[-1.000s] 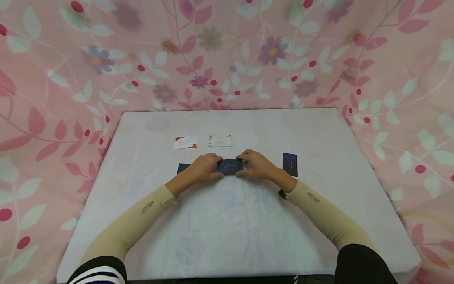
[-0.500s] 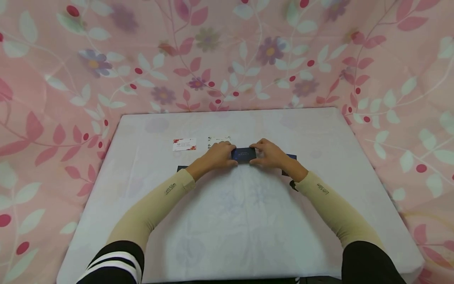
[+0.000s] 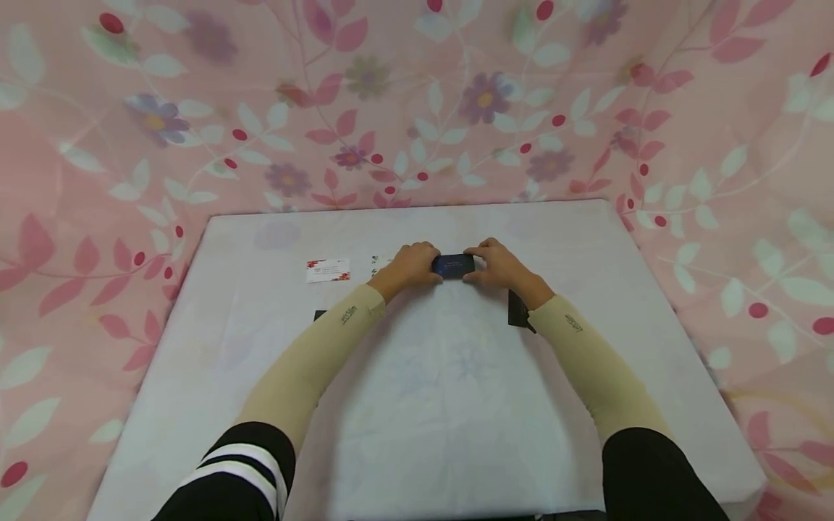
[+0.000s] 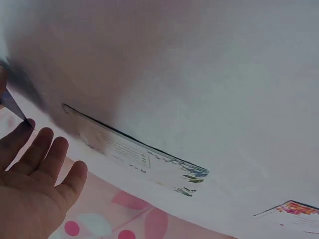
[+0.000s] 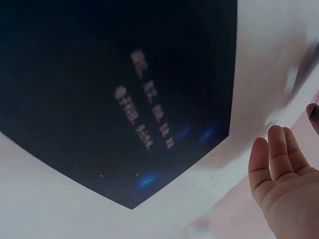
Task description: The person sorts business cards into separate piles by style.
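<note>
A dark blue business card (image 3: 453, 266) is stretched between my two hands, long side across, near the back of the table. My left hand (image 3: 417, 264) pinches its left end between thumb and fingers. At the right end, my right hand (image 3: 498, 262) pinches it the same way. In the left wrist view, a corner of the held card (image 4: 14, 107) shows by the left fingertips, above the tabletop. A white card with leaf print (image 4: 144, 154) lies under the left wrist, mostly hidden in the head view.
A white card with red flowers (image 3: 329, 270) lies left of the left hand. One dark card (image 3: 319, 315) peeks out beside the left sleeve. Another dark card (image 3: 517, 310) lies beneath the right wrist. A pink floral cloth (image 3: 417, 108) hangs behind the white table (image 3: 423, 434).
Both hands have carried the dark blue card away from the body and to the right. The left arm now covers most of the leaf-print card and the left dark card.
</note>
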Available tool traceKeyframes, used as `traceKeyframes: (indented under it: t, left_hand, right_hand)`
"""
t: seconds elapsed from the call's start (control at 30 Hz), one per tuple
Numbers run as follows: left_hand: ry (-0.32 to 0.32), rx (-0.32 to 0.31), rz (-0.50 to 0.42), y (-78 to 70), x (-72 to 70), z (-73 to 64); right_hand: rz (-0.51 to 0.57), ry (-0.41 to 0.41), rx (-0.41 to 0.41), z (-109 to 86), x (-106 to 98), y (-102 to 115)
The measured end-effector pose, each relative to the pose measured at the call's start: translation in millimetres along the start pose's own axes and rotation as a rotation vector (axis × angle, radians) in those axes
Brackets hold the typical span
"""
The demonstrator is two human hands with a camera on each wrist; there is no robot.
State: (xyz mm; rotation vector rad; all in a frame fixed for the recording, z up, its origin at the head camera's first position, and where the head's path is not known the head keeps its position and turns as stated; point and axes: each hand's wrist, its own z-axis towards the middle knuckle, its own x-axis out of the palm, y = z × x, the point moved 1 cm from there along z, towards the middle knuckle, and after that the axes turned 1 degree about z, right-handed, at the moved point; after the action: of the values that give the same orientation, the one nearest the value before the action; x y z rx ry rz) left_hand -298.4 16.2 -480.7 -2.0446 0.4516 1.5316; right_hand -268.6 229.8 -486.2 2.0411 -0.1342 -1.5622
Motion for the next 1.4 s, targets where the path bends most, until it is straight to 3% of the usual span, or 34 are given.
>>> traceKeyframes:
  t: [0.2, 0.43, 0.63, 1.4]
  left_hand:
    - [0.043, -0.026, 0.006, 8.9, 4.6, 5.6]
    - [0.091, -0.078, -0.126, 9.6, -1.8, 6.9]
    - [0.113, -0.09, -0.174, 9.2, -5.2, 7.4]
    - [0.087, -0.076, -0.145, 9.2, -4.3, 8.3]
  right_hand:
    - [-0.056, 0.026, 0.042, 12.5, 6.8, 2.7]
    - [-0.062, 0.027, 0.097, 17.6, 9.0, 3.9]
    - [-0.074, 0.033, 0.109, 17.6, 6.3, 4.4]
    - [-0.057, 0.027, 0.128, 14.4, 4.4, 5.4]
